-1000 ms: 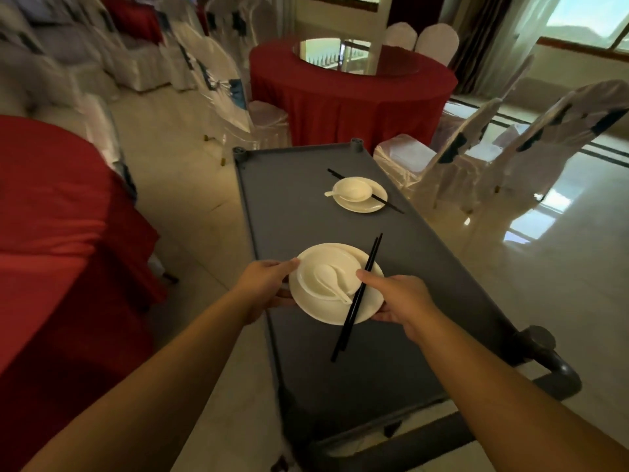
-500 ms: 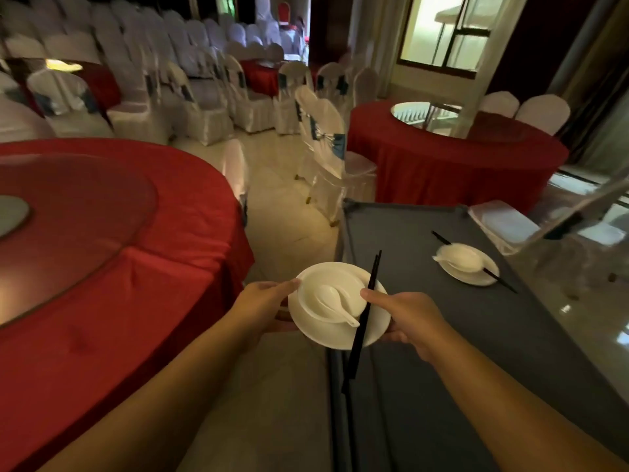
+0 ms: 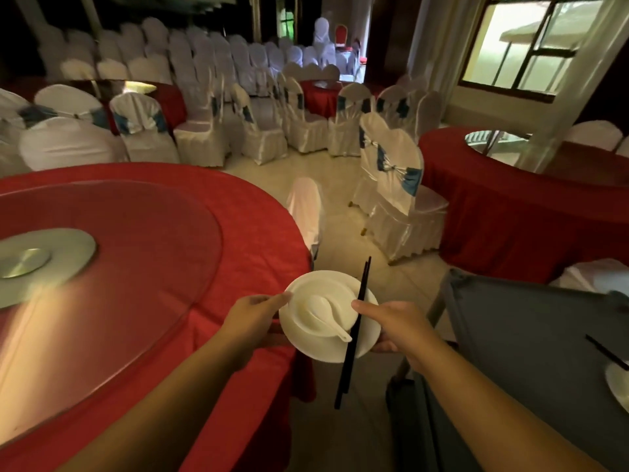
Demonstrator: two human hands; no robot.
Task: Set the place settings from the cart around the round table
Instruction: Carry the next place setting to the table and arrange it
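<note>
At left, 1 round table (image 3: 146,233). We hold 1 plate (image 3: 366,342) just off its right edge: left hand (image 3: 250,321) and right hand (image 3: 396,327) grip its rims, carrying 1 bowl (image 3: 323,313), 1 spoon (image 3: 323,315), 2 chopsticks (image 3: 354,330). Cart (image 3: 531,338) at right.

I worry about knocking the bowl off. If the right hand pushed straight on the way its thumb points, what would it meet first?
The right hand points left across the plate. Its thumb already pins the chopsticks, so next comes the bowl with its spoon, probably at once.
</note>
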